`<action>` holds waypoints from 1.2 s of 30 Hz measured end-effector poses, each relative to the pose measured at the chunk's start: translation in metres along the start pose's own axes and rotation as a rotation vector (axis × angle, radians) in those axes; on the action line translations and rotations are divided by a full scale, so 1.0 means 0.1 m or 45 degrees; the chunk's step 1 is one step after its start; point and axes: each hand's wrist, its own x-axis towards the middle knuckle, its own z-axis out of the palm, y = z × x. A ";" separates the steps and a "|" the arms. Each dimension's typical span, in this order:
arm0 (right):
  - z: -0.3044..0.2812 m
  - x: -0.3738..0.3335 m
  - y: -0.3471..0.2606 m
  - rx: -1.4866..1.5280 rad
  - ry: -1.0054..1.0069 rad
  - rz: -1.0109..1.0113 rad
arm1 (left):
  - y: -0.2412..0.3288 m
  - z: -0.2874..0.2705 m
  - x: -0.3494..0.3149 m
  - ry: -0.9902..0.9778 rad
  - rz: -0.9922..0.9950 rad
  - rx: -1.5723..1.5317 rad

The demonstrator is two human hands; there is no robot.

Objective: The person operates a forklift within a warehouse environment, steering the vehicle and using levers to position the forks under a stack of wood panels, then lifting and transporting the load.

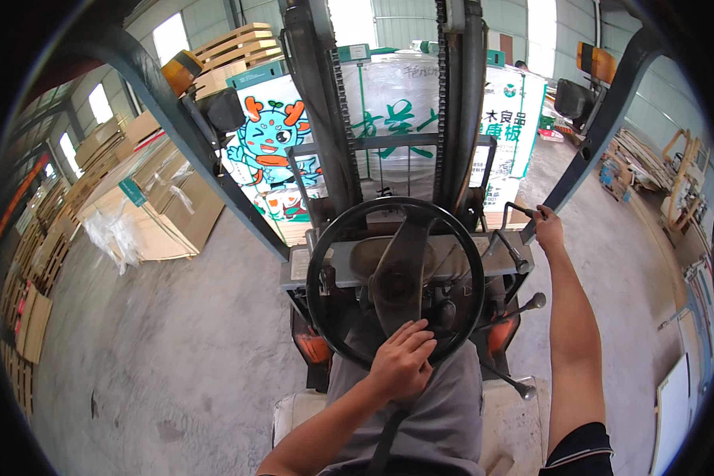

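A black steering wheel (315, 274) stands in front of my lap. My left hand (404, 358) lies over its lower rim, with the fingers bent across to the inside and the palm hiding part of the rim. My right arm reaches forward, and my right hand (547, 226) is closed around the end of a bent black control lever (517, 208) beside the right post. Nearer to me, two more levers with black knobs (536, 301) (525, 391) stick out below that arm. Past the wheel rises the forklift mast (460, 103) with its chains.
A tall wrapped load (401, 95) with white printed covers stands ahead, behind the mast. Left of the forklift, a board stack (163, 206) rests on the grey concrete floor (190, 333). Pallets (36, 317) line the far left; timber (650, 159) and machinery (686, 186) line the right.
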 end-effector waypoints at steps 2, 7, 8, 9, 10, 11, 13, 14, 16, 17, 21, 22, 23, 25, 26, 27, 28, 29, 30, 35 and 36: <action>0.03 0.02 -0.01 0.032 -0.016 0.020 | 0.02 -0.04 0.02 -0.009 0.000 0.018; 0.02 0.06 0.05 0.025 -0.012 -0.063 | 0.18 0.10 0.17 -0.061 0.043 0.012; -0.04 -0.04 -0.09 0.019 -0.043 -0.018 | 0.22 0.18 0.28 -0.076 0.044 0.013; -0.10 -0.10 -0.16 -0.032 -0.015 -0.003 | 0.27 0.28 0.43 -0.092 0.049 0.006; -0.15 -0.11 -0.18 -0.042 -0.018 0.048 | 0.31 0.41 0.58 -0.098 0.069 -0.020; -0.17 -0.15 -0.22 -0.043 -0.012 0.051 | 0.31 0.53 0.78 -0.094 0.092 -0.030; -0.26 -0.14 -0.15 -0.010 -0.007 0.065 | 0.25 0.77 1.17 -0.074 0.097 0.004; -0.29 -0.09 -0.11 0.027 -0.028 0.069 | 0.21 0.83 1.37 -0.028 0.055 0.034; -0.31 -0.06 -0.06 0.048 -0.042 0.064 | 0.04 0.87 1.74 0.065 -0.066 0.069; -0.32 -0.08 -0.08 0.029 -0.043 0.055 | -0.07 0.81 1.90 0.076 -0.085 0.199; -0.54 -0.11 -0.12 0.046 -0.085 0.101 | -0.33 0.59 2.22 0.099 -0.320 0.294; -0.57 -0.10 -0.06 0.040 -0.067 0.078 | -0.33 0.53 2.27 0.082 -0.416 0.311; -0.60 -0.07 -0.01 0.034 -0.049 0.055 | -0.37 0.49 2.31 0.076 -0.432 0.339; -0.62 -0.06 0.06 0.041 -0.055 0.041 | -0.44 0.46 2.31 0.136 -0.435 0.357; -0.63 -0.07 0.09 0.054 -0.068 0.056 | -0.49 0.51 2.28 0.200 -0.412 0.343; -0.66 -0.06 0.11 0.070 -0.074 0.065 | -0.46 0.52 2.28 0.271 -0.381 0.330; -0.69 -0.06 0.12 0.067 -0.080 0.082 | -0.42 0.55 2.28 0.245 -0.396 0.340; -0.73 -0.07 0.14 0.064 -0.087 0.100 | -0.36 0.59 2.28 0.218 -0.411 0.350; -0.78 -0.08 0.15 0.059 -0.091 0.116 | -0.28 0.61 2.30 0.193 -0.425 0.357; -1.21 -0.18 0.33 0.042 -0.089 0.098 | 0.28 0.68 2.27 0.032 -0.548 0.358; -1.32 -0.29 0.31 0.050 -0.086 0.100 | 0.42 0.63 2.20 0.042 -0.551 0.352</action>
